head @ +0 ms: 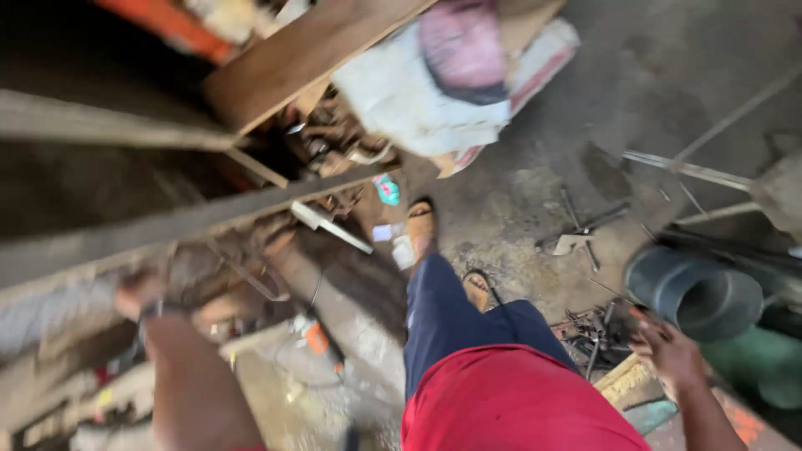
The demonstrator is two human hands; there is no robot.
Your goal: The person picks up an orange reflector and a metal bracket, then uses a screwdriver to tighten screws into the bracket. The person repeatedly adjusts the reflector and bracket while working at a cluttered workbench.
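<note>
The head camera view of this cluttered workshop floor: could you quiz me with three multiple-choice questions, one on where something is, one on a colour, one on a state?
1. Where is the dark round bucket?
A. just beyond the right hand
B. beside the left hand
C. under the wooden plank

2. What colour is the person's shirt?
A. green
B. red
C. white

3. How is the right hand?
A. clenched round a hammer
B. tucked in a pocket
C. open, fingers spread, holding nothing

Answers:
1. A: the bucket lies on its side at the right edge, a little beyond the right hand's fingers.
2. B: red cloth fills the bottom middle, above the dark blue trouser leg.
3. C: the fingers are spread over the scrap metal, with no thing between them.
</note>
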